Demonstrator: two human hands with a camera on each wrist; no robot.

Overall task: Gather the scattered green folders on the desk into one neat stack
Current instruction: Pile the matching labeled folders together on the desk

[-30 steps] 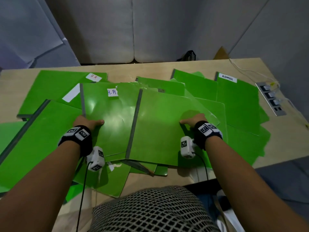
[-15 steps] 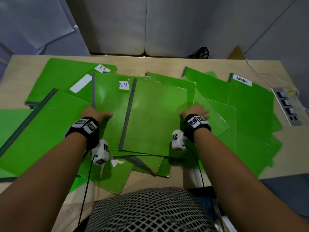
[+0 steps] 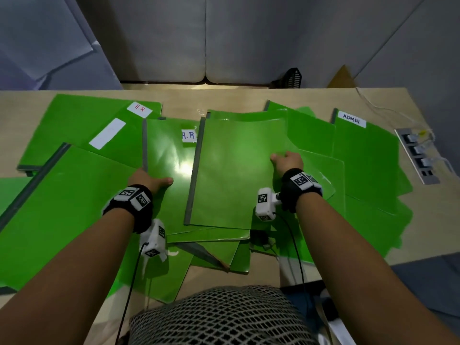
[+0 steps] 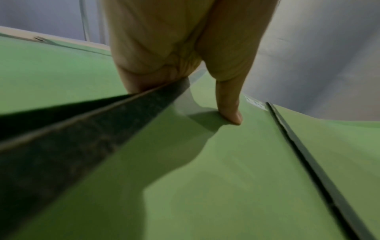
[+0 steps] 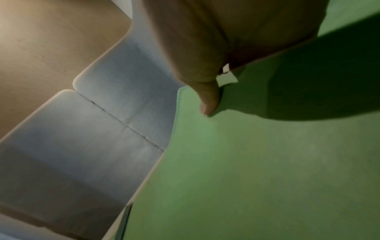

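Several green folders lie overlapping across the wooden desk [image 3: 184,102]. On top in the middle lies a plain green folder [image 3: 236,170] with a grey spine on its left. My right hand [image 3: 286,161] grips its right edge, thumb on the cover, as the right wrist view shows on the folder [image 5: 257,162]. Beneath it to the left is a folder labelled H.R [image 3: 168,168]. My left hand [image 3: 148,179] holds that folder's grey spine [image 4: 102,129], thumb [image 4: 230,112] pressed on its cover. Both hands' other fingers are hidden under the edges.
A folder labelled ADMIN [image 3: 366,158] lies at the right, another H.R folder [image 3: 74,120] at the far left. A socket strip [image 3: 418,155] with a cable is set in the desk's right edge. Folders overhang the front edge near my body. Grey panels stand behind.
The top plain folder has slid left and turned straighter, now covering part of the H.R label. Both hands kept their grips and moved slightly with the folders.
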